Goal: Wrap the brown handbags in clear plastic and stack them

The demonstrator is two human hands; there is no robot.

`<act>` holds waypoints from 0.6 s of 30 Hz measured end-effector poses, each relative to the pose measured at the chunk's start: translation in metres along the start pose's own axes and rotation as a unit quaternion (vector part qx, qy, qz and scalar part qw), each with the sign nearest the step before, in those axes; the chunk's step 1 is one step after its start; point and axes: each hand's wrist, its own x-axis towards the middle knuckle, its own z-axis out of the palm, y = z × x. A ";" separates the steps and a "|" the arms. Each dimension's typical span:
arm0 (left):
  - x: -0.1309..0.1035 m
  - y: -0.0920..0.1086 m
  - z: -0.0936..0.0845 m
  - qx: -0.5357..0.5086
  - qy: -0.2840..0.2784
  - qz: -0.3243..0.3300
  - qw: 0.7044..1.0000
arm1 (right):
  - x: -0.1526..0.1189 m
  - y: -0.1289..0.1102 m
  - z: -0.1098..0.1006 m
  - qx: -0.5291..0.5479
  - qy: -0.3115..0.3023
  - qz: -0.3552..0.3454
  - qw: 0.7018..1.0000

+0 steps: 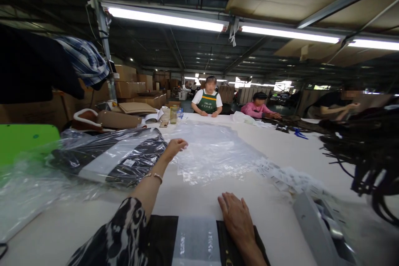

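Observation:
My left hand (176, 148) reaches forward to the near left edge of a spread pile of clear plastic bags (215, 149). Its fingers are curled together; whether plastic is pinched between them I cannot make out. My right hand (236, 216) lies flat with fingers stretched, over the right edge of a dark folded garment (162, 237) and the white tabletop. Around the garment's middle runs a translucent whitish band (195, 237). Left of my forearm lies another dark folded garment (127, 153) inside clear plastic, also with a pale band.
A grey tape dispenser (314, 228) stands at the right, beside a heap of small white labels (289, 178). Dark strappy items (370, 158) pile up at far right. A green board (28, 141) is at left. Co-workers (208, 102) sit across the white table (271, 145).

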 end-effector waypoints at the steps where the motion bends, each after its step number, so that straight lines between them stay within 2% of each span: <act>1: -0.003 0.003 -0.006 -0.020 0.000 0.006 1.000 | 0.000 -0.001 0.000 0.000 -0.002 0.003 1.000; 6: -0.028 0.019 -0.029 -0.113 0.039 0.025 0.993 | 0.001 -0.003 -0.002 0.001 -0.010 0.010 1.000; 11: -0.071 0.032 -0.054 -0.205 0.076 0.038 0.975 | 0.003 -0.003 0.001 0.025 0.014 0.040 0.999; 15: -0.122 0.046 -0.086 -0.274 0.130 0.052 0.952 | 0.008 -0.002 -0.002 0.057 0.073 0.043 0.995; 18: -0.165 0.056 -0.109 -0.302 0.153 0.065 0.939 | 0.012 -0.016 -0.024 0.104 0.154 0.027 0.982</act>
